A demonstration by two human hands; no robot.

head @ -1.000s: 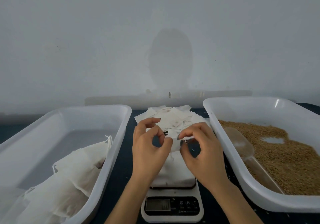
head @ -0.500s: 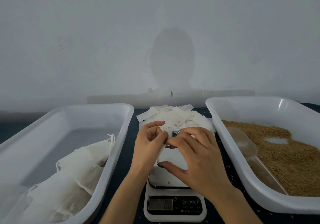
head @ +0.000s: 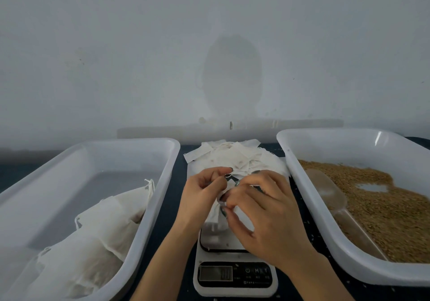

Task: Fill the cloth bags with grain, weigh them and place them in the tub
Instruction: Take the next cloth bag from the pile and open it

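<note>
Fingers (head: 229,199) on bag (head: 217,217) — over scale (head: 235,275)

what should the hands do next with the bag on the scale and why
Probably finish closing the bag, then lift it left into the tub of filled bags. Both the left hand and right hand pinch its top over the scale; the display is unreadable.

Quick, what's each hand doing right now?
Left hand: fingers pinched shut on the cloth bag over the scale.
Right hand: pinching the same cloth bag.
</note>
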